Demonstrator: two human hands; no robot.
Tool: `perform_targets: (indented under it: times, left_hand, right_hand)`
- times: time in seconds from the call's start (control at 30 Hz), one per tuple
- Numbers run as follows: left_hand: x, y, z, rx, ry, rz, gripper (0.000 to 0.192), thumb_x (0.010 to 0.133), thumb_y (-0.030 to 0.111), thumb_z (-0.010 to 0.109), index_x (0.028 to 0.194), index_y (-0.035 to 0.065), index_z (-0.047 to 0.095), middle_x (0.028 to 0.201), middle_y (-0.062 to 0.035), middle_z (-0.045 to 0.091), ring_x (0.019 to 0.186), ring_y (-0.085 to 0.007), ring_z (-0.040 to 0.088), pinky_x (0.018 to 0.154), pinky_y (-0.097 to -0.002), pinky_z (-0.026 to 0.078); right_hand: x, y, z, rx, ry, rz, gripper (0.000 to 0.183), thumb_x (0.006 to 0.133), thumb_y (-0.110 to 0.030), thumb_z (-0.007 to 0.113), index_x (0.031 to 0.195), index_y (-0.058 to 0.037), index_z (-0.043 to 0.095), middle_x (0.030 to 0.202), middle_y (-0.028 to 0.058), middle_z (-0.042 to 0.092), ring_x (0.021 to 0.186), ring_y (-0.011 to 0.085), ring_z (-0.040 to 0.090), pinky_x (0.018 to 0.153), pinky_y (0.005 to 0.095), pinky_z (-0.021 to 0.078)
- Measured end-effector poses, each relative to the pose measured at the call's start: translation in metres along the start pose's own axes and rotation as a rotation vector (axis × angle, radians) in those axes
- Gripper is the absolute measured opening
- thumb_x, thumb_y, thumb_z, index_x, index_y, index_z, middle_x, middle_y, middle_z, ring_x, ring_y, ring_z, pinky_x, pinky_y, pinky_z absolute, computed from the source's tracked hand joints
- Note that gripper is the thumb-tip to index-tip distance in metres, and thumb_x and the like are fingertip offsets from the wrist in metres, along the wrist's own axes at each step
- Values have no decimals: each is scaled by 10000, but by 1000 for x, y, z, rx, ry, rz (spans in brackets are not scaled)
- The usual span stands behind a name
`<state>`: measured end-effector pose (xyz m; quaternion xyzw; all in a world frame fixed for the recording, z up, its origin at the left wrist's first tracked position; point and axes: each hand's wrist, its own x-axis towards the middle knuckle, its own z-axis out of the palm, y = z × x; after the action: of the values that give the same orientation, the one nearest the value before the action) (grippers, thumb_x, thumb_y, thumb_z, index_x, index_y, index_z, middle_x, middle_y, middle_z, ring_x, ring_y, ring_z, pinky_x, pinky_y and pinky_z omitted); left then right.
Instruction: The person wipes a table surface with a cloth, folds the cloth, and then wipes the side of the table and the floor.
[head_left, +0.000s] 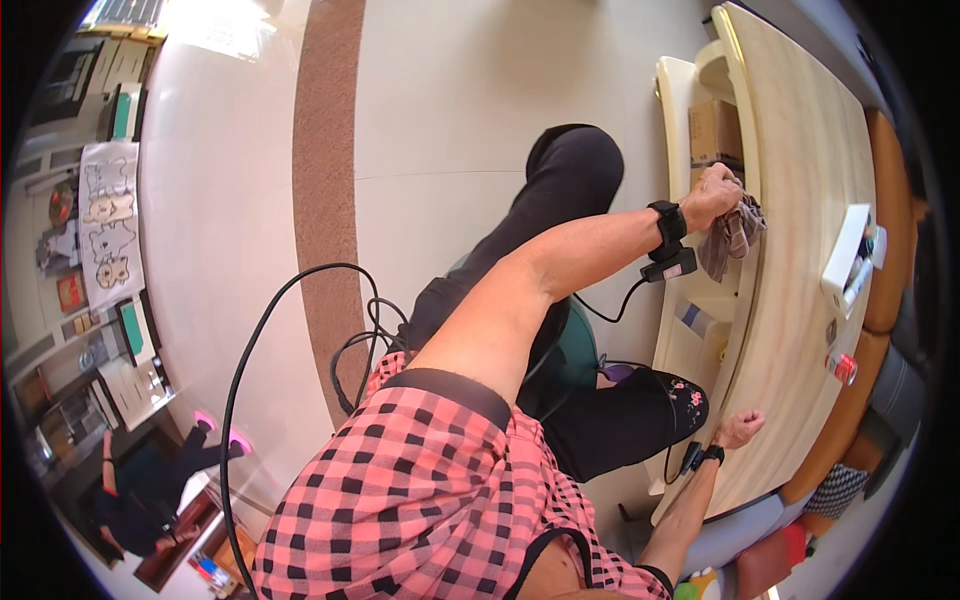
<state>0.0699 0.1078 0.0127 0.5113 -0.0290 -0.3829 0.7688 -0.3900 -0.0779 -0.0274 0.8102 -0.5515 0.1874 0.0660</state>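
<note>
My left hand (712, 196) grips a crumpled brown striped cloth (739, 225) at the near edge of the pale wood-look table (806, 180). Part of the cloth hangs below the tabletop, over the shelf opening. My right hand (739, 429) is over the near part of the same tabletop, lower in the view, with loosely bent fingers and nothing seen in it. Both wrists wear black bands with small cabled devices.
Across the table stand a white box of small items (847, 259) and a red can (841, 368). A cardboard box (715, 133) sits on the shelf below. A black cable (238, 375) loops behind me. Another person (142, 502) is far off at lower left.
</note>
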Motion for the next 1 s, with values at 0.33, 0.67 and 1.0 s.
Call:
perform_targets:
  times: [0.33,0.67,1.0]
  left_hand:
    - [3,-1,-14,-216,50,-52,204,738,77,529,923,-10,527,724,-59,530,649,-134,490,547,-281,418]
    - [11,19,-11,-29,58,-26,239,724,74,499,946,-7,526,811,-142,560,758,-212,531,641,-342,450]
    - [32,51,-26,-27,117,60,270,730,88,501,960,-54,503,868,-211,566,785,-257,553,675,-368,467]
  right_hand:
    - [8,17,0,-42,-64,2,161,837,-169,438,937,-66,511,891,123,581,815,301,562,716,389,434]
    - [16,66,8,-49,-69,-47,148,871,-168,433,936,-51,497,886,140,561,828,308,534,734,384,419]
    - [41,62,-1,-99,-238,241,159,892,-139,420,960,-19,500,909,150,554,857,294,530,776,369,417]
